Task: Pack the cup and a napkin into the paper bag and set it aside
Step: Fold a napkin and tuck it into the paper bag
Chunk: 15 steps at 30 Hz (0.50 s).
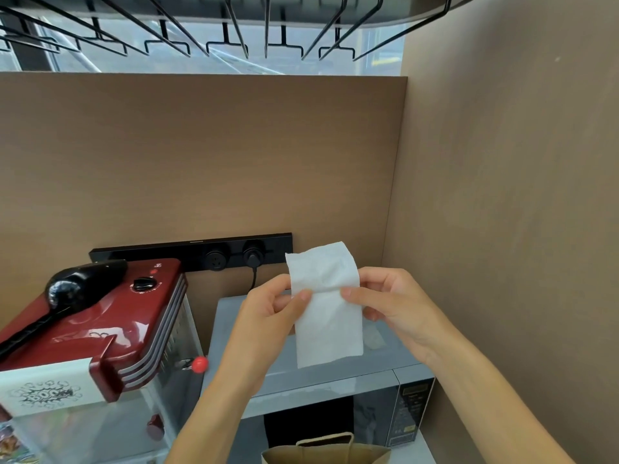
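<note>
Left hand (279,308) and right hand (385,301) both pinching napkin (326,306) above paper bag (326,452); limp sheet likely to snag on rim, missing the opening.

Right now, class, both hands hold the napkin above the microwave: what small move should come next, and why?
Probably lower the napkin toward the paper bag. The left hand and right hand pinch it at mid-height, and the bag's top and handle show just below at the bottom edge. Whether the cup is already inside cannot be seen.
</note>
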### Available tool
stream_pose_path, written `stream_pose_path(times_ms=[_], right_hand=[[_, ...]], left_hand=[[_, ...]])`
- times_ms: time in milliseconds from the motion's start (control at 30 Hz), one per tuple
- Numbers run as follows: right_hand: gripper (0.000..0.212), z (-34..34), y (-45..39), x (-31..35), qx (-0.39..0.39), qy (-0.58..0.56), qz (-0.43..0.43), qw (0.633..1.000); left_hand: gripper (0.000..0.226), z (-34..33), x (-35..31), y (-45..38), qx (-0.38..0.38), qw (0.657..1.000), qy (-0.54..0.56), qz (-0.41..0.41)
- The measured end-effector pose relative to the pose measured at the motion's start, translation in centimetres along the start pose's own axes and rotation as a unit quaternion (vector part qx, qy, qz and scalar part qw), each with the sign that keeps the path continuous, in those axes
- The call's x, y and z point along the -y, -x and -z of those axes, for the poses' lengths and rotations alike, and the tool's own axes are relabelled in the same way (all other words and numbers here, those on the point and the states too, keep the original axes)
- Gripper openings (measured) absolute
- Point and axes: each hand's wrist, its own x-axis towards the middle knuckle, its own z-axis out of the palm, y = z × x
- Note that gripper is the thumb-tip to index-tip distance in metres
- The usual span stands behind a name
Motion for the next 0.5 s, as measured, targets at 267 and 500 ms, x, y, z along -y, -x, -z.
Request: stream_pose_path(times_ms=[267, 500], right_hand=[[0.021, 0.5, 0.0, 0.0, -0.022, 0.021, 0.012, 0.999], [0.020, 0.7, -0.1, -0.4, -0.040, 0.039, 0.024, 0.998]], left_hand=[[0.025, 0.4, 0.0, 0.2, -0.001, 1.000, -0.014, 0.015], [0.029, 1.2, -0.2, 0.2, 0.021, 1.000, -0.004, -0.006]])
